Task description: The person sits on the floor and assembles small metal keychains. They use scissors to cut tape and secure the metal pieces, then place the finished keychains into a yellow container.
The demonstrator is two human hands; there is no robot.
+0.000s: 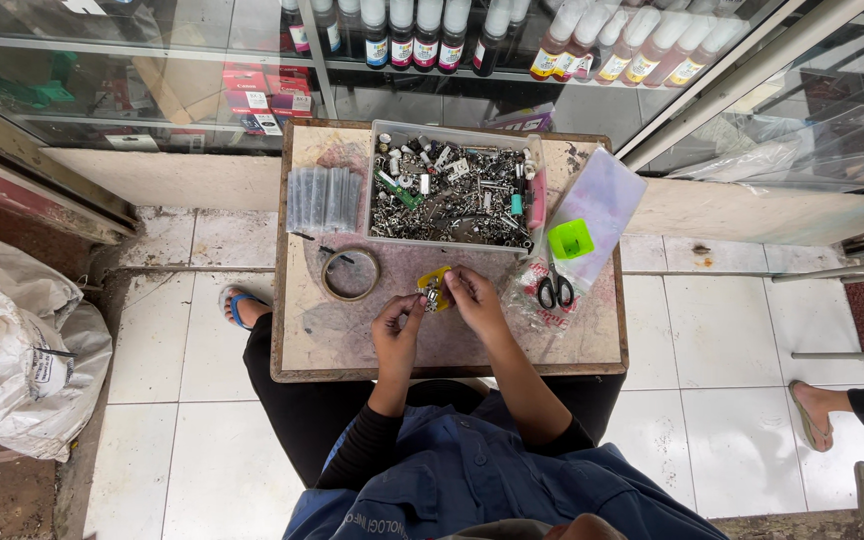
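Both hands, left hand (397, 325) and right hand (472, 300), pinch a small yellow part (434, 285) with closed fingertips, near a clear tray (382, 180) heaped with metal fittings (452, 205).

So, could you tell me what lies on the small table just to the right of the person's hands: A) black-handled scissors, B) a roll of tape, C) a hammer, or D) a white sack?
A: the black-handled scissors lie on the table just right of the right hand, below the green box.
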